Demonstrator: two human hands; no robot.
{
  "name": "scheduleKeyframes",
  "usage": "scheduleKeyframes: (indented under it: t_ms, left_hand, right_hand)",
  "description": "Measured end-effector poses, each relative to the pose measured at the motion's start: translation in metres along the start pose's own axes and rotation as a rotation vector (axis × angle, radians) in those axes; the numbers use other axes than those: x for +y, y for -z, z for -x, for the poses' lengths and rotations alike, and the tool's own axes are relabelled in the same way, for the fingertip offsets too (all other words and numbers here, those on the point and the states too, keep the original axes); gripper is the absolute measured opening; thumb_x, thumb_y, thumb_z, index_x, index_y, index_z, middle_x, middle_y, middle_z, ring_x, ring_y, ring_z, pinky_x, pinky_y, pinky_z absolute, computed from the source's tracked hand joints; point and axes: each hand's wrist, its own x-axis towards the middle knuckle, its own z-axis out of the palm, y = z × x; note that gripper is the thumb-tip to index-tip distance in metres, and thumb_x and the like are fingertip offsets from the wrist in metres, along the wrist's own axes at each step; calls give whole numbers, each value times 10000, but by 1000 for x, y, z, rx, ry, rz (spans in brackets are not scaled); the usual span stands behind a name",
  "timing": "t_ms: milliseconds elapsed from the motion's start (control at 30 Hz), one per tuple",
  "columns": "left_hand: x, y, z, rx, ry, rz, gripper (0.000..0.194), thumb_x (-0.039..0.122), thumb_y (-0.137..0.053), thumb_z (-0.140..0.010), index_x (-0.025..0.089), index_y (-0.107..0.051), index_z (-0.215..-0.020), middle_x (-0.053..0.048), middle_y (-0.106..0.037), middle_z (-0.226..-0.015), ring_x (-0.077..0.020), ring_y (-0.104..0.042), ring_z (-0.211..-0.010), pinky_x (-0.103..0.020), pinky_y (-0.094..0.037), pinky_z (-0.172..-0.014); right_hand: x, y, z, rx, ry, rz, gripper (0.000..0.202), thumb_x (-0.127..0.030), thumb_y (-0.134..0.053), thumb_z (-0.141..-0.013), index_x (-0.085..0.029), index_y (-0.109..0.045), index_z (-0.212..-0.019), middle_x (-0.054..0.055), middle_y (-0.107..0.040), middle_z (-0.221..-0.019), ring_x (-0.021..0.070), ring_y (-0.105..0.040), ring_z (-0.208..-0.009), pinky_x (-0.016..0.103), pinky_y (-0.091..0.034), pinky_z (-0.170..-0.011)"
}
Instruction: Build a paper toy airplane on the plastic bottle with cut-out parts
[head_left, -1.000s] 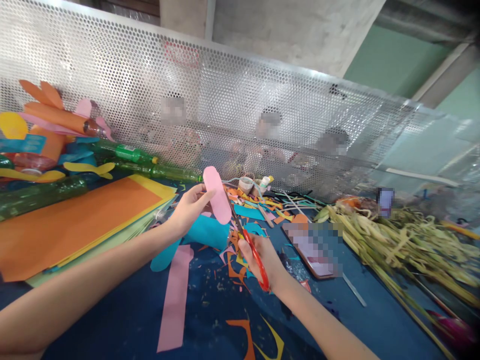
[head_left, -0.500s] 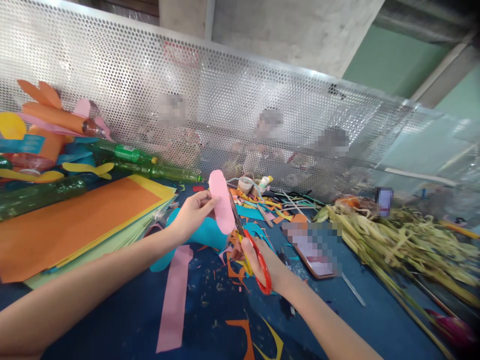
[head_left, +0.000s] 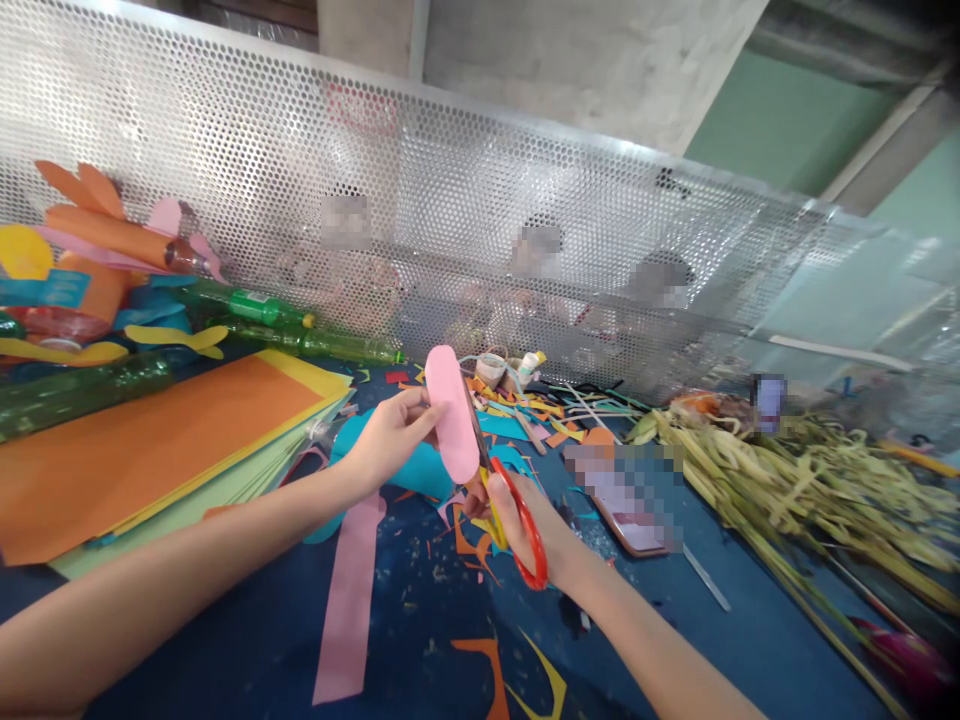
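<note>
Pinched in my left hand (head_left: 394,435) is a pink paper piece (head_left: 452,415) with rounded ends, held up above the table. My right hand (head_left: 529,520) grips scissors (head_left: 529,535) with red and yellow handles. Their dark blades lie along the right edge of the pink piece; whether they bite into it I cannot tell. Below my left hand a pink paper strip (head_left: 349,600) lies on the dark blue table (head_left: 427,650). Behind that wrist is a rolled blue paper piece (head_left: 412,465), partly hidden.
Orange, yellow and green paper sheets (head_left: 187,430) are stacked on the left, with green plastic bottles (head_left: 330,345) behind. Colourful scraps (head_left: 525,405) lie mid-table. To the right are a phone (head_left: 626,510) and dried husks (head_left: 810,490). A perforated metal panel (head_left: 480,170) stands at the back.
Both hands have shifted slightly right and down with the pink piece and the scissors. The things on the table have stayed where they were.
</note>
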Motion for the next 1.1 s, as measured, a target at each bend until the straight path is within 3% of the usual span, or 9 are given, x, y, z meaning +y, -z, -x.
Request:
scheduleKeyframes:
  t_ms: [367, 667, 900, 1100]
  left_hand:
    - [1, -1, 2, 6, -10, -46, 238, 391, -568, -820, 158, -582, -865, 8, -615, -661, -134, -586, -604, -248, -490, -619]
    - [0, -2, 2, 11, -2, -45, 259, 391, -552, -829, 146, -584, -907, -29, -650, -752, -145, -602, -638, -266, -501, -640]
    - [2, -3, 3, 22, 21, -29, 266, 398, -573, -811, 149, -594, -900, -13, -642, -696, -142, -601, -617, -258, -496, -622]
    - [4, -6, 4, 17, 45, 71, 267, 375, -616, -778, 139, -611, -902, -42, -661, -828, -149, -612, -703, -271, -510, -680]
  right_hand:
    - [-9, -2, -1, 94, 15, 105, 485, -528, -158, -927, -223, -404, -640, 17, -497, -567, 163, -493, -552, 260, -386, -495]
    - [-4, -8, 0, 159, 10, 81, 489, -552, -187, -917, -221, -395, -623, 8, -455, -543, 154, -466, -526, 245, -357, -468]
    - [0, -10, -2, 161, 20, 72, 471, -530, -207, -919, -211, -386, -623, 19, -463, -579, 143, -432, -531, 237, -324, -453]
    - [-2, -9, -2, 160, 30, 114, 438, -496, -195, -920, -222, -322, -603, 1, -391, -541, 137, -385, -495, 243, -283, -430]
